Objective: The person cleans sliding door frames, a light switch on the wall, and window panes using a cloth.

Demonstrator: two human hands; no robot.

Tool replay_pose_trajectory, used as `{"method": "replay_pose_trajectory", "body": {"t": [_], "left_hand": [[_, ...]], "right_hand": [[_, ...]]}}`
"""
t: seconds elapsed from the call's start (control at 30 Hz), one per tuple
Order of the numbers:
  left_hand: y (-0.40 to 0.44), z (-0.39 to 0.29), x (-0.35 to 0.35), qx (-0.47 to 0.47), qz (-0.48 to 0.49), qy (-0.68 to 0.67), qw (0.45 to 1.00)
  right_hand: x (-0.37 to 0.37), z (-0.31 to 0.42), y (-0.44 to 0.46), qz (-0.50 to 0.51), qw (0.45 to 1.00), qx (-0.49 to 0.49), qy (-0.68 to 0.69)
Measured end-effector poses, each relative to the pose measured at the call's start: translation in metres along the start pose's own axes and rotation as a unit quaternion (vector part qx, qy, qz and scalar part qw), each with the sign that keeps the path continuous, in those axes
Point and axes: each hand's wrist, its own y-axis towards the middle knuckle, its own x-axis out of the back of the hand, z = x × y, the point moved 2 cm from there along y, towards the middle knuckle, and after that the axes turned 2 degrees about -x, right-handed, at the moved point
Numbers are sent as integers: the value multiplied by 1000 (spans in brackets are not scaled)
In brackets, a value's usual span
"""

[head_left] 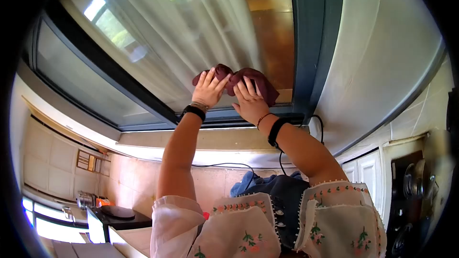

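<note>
A dark maroon cloth (268, 91) lies bunched against the lower part of a glass pane (191, 33). My left hand (210, 89) presses on its left part, fingers stretched out and slightly apart. On the right part rests my right hand (250, 105), also with fingers extended, and folds of cloth rise around the fingertips. Whether it is one cloth or two touching pieces I cannot tell. Both wrists wear dark bands. Curtains show through the glass, along with reflections of a window and greenery.
A dark window frame (315, 43) borders the pane, with a sill (215, 138) below. Black cable (224, 164) hangs under the sill. At lower left stands a dark-topped counter (138, 220) with a round dark lid or pan (118, 212). Pots (415, 181) sit on shelves at right.
</note>
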Motion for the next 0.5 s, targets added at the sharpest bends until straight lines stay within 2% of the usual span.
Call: {"method": "replay_pose_trajectory", "body": {"t": [0.13, 0.3, 0.4, 0.5], "left_hand": [[-15, 17, -3, -61, 3, 25, 998], [-37, 35, -1, -66, 1, 29, 997], [-55, 44, -3, -49, 7, 18, 999], [-85, 56, -5, 12, 9, -18, 1000]], "right_hand": [[-10, 12, -1, -24, 999, 11, -24], [-32, 33, 9, 14, 1000, 7, -21], [-42, 47, 14, -3, 1000, 29, -10], [-56, 70, 22, -6, 998, 50, -23]]}}
